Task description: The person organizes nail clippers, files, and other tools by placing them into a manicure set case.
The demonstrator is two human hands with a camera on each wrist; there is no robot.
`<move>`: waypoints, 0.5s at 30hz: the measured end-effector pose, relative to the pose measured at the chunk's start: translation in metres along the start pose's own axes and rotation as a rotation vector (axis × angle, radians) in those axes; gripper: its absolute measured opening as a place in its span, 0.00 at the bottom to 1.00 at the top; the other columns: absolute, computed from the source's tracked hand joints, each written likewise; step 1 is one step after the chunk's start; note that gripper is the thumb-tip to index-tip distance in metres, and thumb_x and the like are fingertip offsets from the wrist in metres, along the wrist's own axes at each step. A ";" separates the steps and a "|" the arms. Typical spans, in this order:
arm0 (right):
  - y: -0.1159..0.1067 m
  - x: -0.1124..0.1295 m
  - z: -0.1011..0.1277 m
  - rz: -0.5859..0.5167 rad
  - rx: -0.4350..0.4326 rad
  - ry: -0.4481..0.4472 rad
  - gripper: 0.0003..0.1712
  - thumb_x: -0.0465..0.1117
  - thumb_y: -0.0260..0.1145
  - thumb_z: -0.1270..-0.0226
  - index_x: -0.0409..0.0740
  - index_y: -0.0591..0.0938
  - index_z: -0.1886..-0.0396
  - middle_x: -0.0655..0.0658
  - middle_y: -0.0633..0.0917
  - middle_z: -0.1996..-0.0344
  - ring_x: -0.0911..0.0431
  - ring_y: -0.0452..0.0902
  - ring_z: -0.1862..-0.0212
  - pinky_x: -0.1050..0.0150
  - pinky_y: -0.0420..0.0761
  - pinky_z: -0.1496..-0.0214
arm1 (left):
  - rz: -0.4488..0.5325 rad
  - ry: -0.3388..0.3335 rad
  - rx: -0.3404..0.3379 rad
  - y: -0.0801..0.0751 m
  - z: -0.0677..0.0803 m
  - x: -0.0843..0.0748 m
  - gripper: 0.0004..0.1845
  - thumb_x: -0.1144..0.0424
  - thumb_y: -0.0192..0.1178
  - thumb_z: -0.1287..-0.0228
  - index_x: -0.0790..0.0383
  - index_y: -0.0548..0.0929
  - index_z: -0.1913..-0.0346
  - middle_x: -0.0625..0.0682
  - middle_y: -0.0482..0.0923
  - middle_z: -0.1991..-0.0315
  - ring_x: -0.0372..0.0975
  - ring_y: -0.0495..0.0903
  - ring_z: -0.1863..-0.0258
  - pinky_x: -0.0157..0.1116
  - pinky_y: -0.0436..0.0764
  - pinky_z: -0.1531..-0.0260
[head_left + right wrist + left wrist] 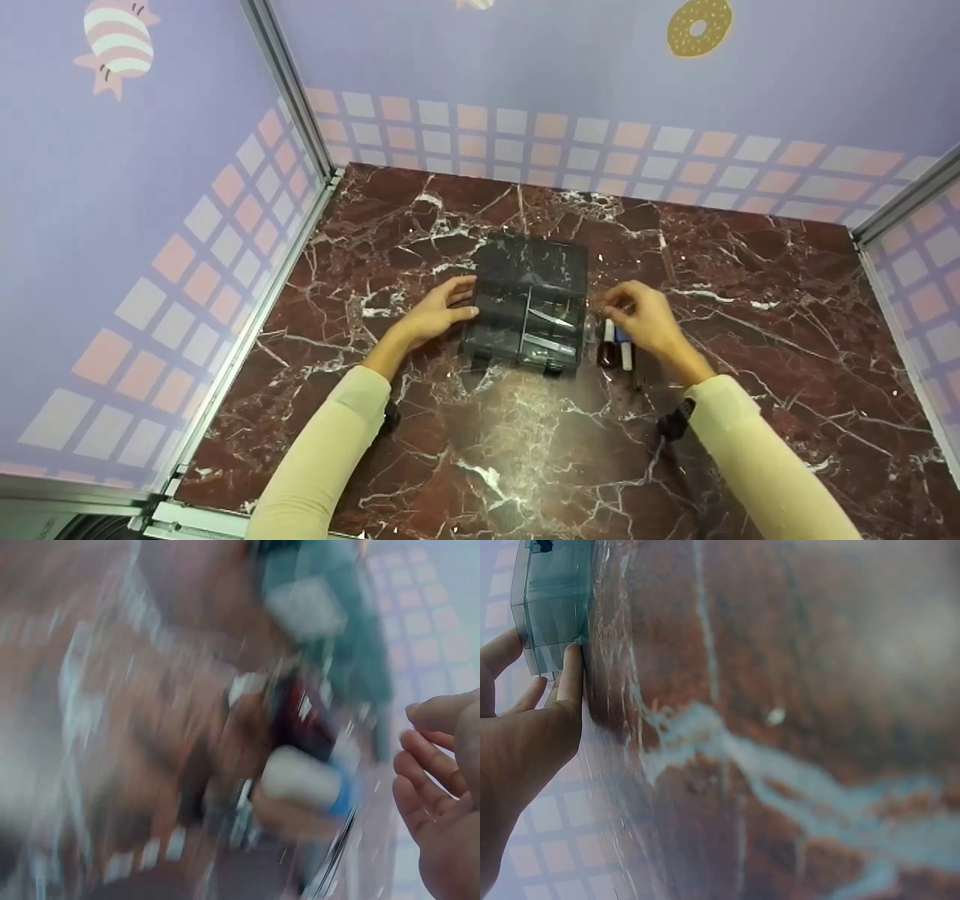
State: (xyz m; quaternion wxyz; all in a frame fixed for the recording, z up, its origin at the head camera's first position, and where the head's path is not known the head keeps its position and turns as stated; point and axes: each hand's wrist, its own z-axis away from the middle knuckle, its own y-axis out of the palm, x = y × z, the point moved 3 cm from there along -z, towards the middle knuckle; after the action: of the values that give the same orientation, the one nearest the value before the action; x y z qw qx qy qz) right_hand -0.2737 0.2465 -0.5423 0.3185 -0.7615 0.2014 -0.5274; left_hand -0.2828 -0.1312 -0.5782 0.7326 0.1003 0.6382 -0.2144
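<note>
A dark translucent compartment box (495,322) stands on the table with its lid (532,262) folded back at the far side. Pale strips (549,343) cross its right-hand compartments. My left hand (435,309) rests its thumb and fingertips, fairly straight, against the box's left side; the left wrist view shows them at the box wall (555,607). My right hand (639,313) hovers just off the box's right side, fingers loosely bent. In the right wrist view nothing shows between its fingers (427,757).
Right of the box lie a small dark-red bottle (606,354) with a white cap and a blue item with a white end (626,355). A thin dark stick-like thing (639,375) is beside them. Patterned wall panels (570,142) enclose the marbled table (750,360).
</note>
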 end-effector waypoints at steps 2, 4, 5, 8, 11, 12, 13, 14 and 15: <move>-0.007 -0.014 0.002 0.038 -0.020 0.015 0.09 0.28 0.76 0.36 0.33 0.88 0.57 0.36 0.88 0.59 0.42 0.86 0.60 0.46 0.87 0.54 | -0.002 0.000 0.001 0.000 0.000 -0.001 0.38 0.69 0.63 0.23 0.65 0.59 0.17 0.63 0.60 0.19 0.54 0.60 0.20 0.50 0.69 0.25; -0.014 -0.026 0.004 0.070 -0.036 0.026 0.10 0.29 0.76 0.36 0.32 0.88 0.56 0.34 0.87 0.58 0.38 0.85 0.57 0.42 0.85 0.50 | -0.011 -0.006 0.001 -0.001 0.001 -0.002 0.38 0.68 0.63 0.23 0.63 0.59 0.17 0.62 0.59 0.19 0.53 0.59 0.19 0.50 0.69 0.25; -0.017 -0.031 0.005 0.083 -0.042 0.034 0.11 0.30 0.76 0.36 0.31 0.88 0.55 0.33 0.86 0.58 0.37 0.84 0.56 0.40 0.83 0.48 | -0.015 -0.011 0.001 -0.001 0.002 -0.002 0.38 0.67 0.63 0.23 0.62 0.59 0.16 0.62 0.59 0.19 0.53 0.59 0.19 0.50 0.69 0.25; -0.026 -0.045 0.007 0.128 -0.056 0.053 0.15 0.31 0.76 0.36 0.29 0.87 0.51 0.30 0.85 0.54 0.33 0.80 0.49 0.36 0.76 0.42 | -0.021 -0.023 0.000 -0.001 0.002 -0.002 0.38 0.66 0.63 0.22 0.60 0.59 0.16 0.60 0.59 0.19 0.52 0.59 0.19 0.51 0.69 0.25; -0.032 -0.055 0.009 0.160 -0.047 0.079 0.18 0.32 0.76 0.36 0.28 0.86 0.47 0.29 0.85 0.49 0.32 0.77 0.44 0.35 0.73 0.36 | -0.015 -0.029 0.000 -0.001 0.002 -0.002 0.38 0.65 0.63 0.22 0.59 0.59 0.16 0.60 0.59 0.19 0.51 0.59 0.19 0.50 0.69 0.25; -0.033 -0.058 0.010 0.165 -0.040 0.084 0.19 0.32 0.76 0.35 0.28 0.86 0.46 0.29 0.84 0.48 0.31 0.76 0.42 0.34 0.72 0.35 | -0.014 -0.027 0.001 -0.001 0.002 -0.002 0.38 0.66 0.63 0.22 0.60 0.59 0.16 0.60 0.58 0.18 0.51 0.59 0.19 0.50 0.69 0.25; -0.034 -0.061 0.011 0.170 -0.032 0.089 0.19 0.31 0.75 0.35 0.28 0.86 0.45 0.29 0.84 0.46 0.32 0.76 0.41 0.34 0.71 0.33 | -0.012 -0.027 0.002 -0.001 0.002 -0.002 0.38 0.66 0.63 0.22 0.60 0.59 0.16 0.60 0.58 0.18 0.51 0.59 0.19 0.50 0.69 0.25; -0.034 -0.063 0.012 0.175 -0.025 0.093 0.19 0.31 0.75 0.34 0.28 0.86 0.45 0.29 0.84 0.45 0.32 0.75 0.40 0.34 0.70 0.33 | -0.011 -0.025 0.002 -0.001 0.002 -0.003 0.38 0.67 0.63 0.22 0.61 0.59 0.16 0.61 0.58 0.18 0.52 0.59 0.19 0.50 0.69 0.25; -0.034 -0.065 0.012 0.179 -0.020 0.094 0.20 0.31 0.75 0.34 0.28 0.86 0.44 0.29 0.84 0.45 0.31 0.75 0.39 0.34 0.70 0.32 | -0.012 -0.026 0.001 -0.001 0.002 -0.003 0.38 0.67 0.63 0.22 0.61 0.59 0.16 0.61 0.58 0.18 0.51 0.59 0.19 0.49 0.69 0.25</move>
State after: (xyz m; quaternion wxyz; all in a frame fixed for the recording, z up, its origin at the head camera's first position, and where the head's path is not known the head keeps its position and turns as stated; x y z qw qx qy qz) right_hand -0.2869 0.3161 -0.5652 0.3472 -0.7179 0.2886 -0.5299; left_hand -0.2817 -0.1320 -0.5749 0.7393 0.0942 0.6292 -0.2206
